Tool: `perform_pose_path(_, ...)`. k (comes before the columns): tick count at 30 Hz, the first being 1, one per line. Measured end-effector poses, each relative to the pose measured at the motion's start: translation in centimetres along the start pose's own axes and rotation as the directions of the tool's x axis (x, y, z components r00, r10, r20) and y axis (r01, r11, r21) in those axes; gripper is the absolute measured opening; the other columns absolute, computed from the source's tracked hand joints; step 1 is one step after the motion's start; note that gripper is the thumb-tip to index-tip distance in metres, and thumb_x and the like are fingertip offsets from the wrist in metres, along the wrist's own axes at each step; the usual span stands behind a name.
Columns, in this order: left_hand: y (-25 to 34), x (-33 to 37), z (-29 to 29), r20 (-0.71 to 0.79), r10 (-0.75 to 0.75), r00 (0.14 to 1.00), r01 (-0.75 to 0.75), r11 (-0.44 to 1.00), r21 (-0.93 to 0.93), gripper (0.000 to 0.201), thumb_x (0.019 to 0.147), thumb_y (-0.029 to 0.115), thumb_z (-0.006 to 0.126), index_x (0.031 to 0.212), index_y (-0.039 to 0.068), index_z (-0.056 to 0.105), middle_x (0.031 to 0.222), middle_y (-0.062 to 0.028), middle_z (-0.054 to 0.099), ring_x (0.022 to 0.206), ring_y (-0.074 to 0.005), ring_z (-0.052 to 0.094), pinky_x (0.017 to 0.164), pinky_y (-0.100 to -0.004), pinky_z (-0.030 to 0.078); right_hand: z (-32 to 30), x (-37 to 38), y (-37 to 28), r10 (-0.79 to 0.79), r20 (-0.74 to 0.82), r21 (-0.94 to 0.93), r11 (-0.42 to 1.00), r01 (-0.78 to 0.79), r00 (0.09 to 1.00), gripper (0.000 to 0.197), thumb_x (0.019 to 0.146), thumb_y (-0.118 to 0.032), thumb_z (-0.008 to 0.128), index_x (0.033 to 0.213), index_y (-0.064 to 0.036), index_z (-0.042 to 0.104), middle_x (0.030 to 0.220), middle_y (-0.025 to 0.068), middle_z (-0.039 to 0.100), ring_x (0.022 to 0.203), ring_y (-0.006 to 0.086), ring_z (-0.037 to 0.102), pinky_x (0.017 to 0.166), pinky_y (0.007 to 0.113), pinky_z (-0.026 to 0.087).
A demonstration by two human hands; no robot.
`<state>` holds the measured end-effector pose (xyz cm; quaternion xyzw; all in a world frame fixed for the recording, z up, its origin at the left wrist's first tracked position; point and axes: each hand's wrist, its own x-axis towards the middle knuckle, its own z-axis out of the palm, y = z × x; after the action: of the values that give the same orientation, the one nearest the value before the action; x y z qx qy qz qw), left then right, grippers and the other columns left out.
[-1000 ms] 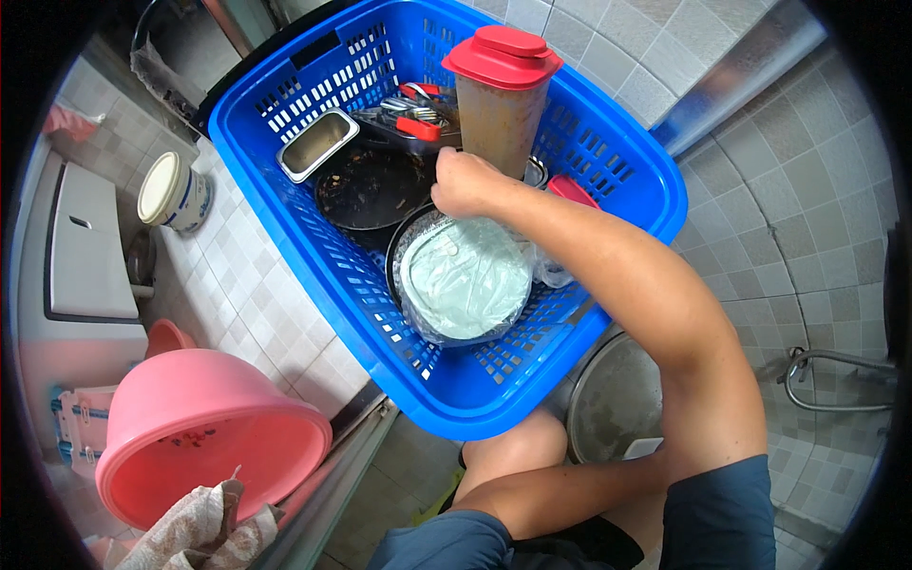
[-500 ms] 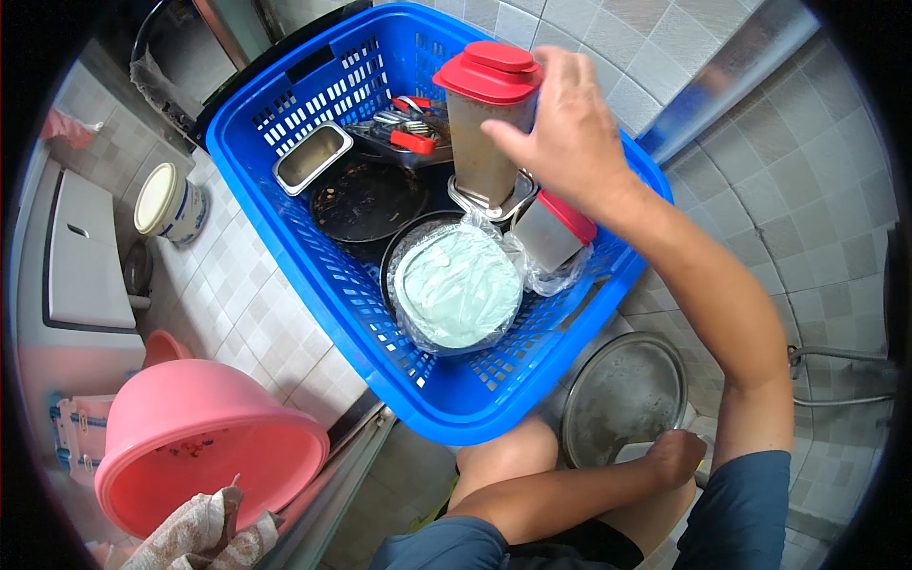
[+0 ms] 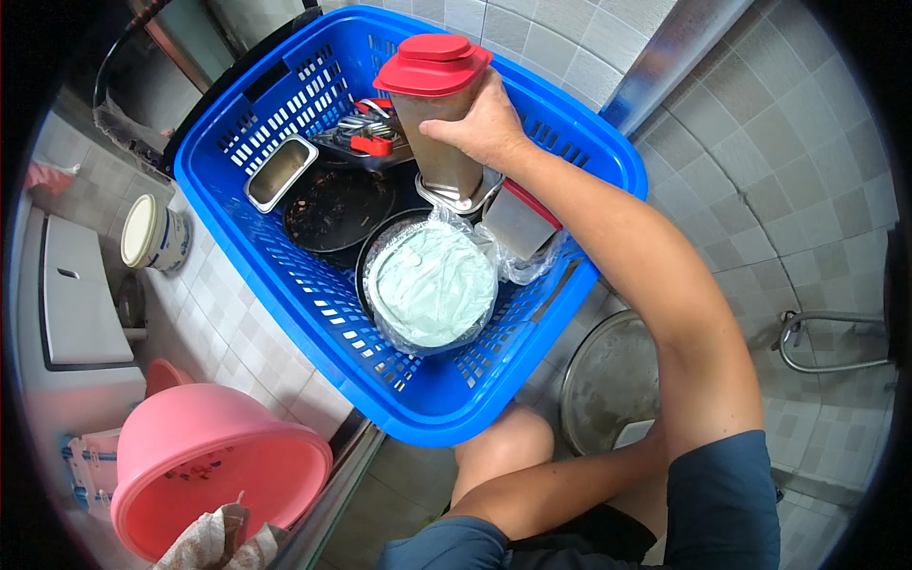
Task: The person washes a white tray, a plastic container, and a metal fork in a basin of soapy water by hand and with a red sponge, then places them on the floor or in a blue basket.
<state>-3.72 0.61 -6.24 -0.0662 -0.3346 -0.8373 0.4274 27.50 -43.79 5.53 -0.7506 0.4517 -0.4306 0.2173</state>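
My right hand [image 3: 489, 122] grips a tall clear plastic container with a red lid [image 3: 442, 142], thumb across its near side and fingers behind it. The container stands upright in the blue plastic laundry basket [image 3: 399, 404], over a metal-rimmed piece. Around it sit a plastic-wrapped round tub with a pale green top [image 3: 432, 285], a smaller red-lidded container [image 3: 518, 223], a dark round pan [image 3: 340, 207] and a rectangular metal tin [image 3: 281, 173]. Behind the pan, a box with red clips [image 3: 370, 145] holds cutlery. My left forearm [image 3: 570, 492] crosses rightward under my right arm, which hides the hand.
A round metal lid or tray [image 3: 608, 380] is on the floor right of the basket. A pink basin [image 3: 209, 456] with a cloth [image 3: 218, 541] over its rim is at lower left. A white bucket [image 3: 157, 233] stands left; a metal hose [image 3: 807, 366] hangs at the right wall.
My right hand has gone from open beside the tall container to closed around it. My left hand, visible before at the lower right, is now hidden. The whole view has shifted slightly.
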Motion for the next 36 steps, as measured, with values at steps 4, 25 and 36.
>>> perform_pose_path(4, 5.9, 0.5, 1.3, -0.006, -0.019, 1.000, 0.019, 0.952, 0.307, 0.029, 0.103, 0.019, 0.052, 0.126, 0.004, 0.061, 0.122, -0.0130, 0.062, 0.110, -0.0250, 0.057, 0.098, -0.0391, 0.046, -4.2, -1.6, 1.5, 0.045, -0.094, 0.017, 0.999, -0.044, 0.994, 0.102, 0.060, -0.034, 0.088, 0.142, -0.0009, 0.037, 0.136, 0.0245, 0.049, 0.129, 0.0391, 0.050, 0.110, 0.044, 0.041)
perform_pose_path(25, 14.7, 2.5, 4.6, -0.282, -0.635, 0.719, 0.216, -0.182, 0.959, 0.020, 0.084, 0.013, 0.060, 0.097, 0.002, 0.071, 0.098, -0.0210, 0.072, 0.092, -0.0372, 0.071, 0.079, -0.0476, 0.057, -39.7, -13.8, -21.2, 0.181, 0.018, 0.312, 0.933, -0.177, 0.983, 0.044, 0.088, -0.013, 0.072, 0.127, 0.0003, 0.057, 0.109, 0.0065, 0.065, 0.101, 0.0165, 0.062, 0.091, 0.033, 0.050)
perform_pose_path(36, 13.4, 1.4, 1.8, -0.374, -0.558, 0.741, 0.088, -0.471, 0.878, 0.021, 0.084, 0.011, 0.057, 0.095, 0.004, 0.074, 0.094, -0.0228, 0.072, 0.089, -0.0395, 0.071, 0.080, -0.0493, 0.056, -51.4, -38.8, -21.2, 0.228, -0.304, 0.015, 0.972, -0.234, 0.925, 0.066, 0.074, -0.017, 0.086, 0.131, -0.0020, 0.056, 0.123, 0.0094, 0.064, 0.115, 0.0203, 0.061, 0.102, 0.038, 0.047)
